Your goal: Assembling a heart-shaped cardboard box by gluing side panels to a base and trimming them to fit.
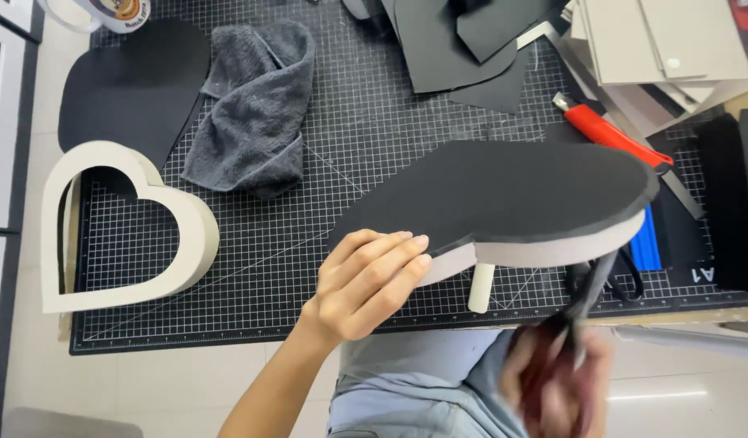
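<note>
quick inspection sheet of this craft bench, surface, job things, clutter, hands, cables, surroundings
surface: black gridded cutting mat on a pale table
job's things: heart-shaped box piece with black top and pale side wall, held above the mat; scissors at its lower edge
clutter: open heart frame, grey towel, black sheets, red utility knife, grey boards
hands: left hand grips the piece; right hand blurred, on the scissors
cables: nothing seen
surroundings: white frames at left

Left hand (366,280) holds black-topped heart box (504,195); right hand (556,381) grips scissors (589,296).
</note>
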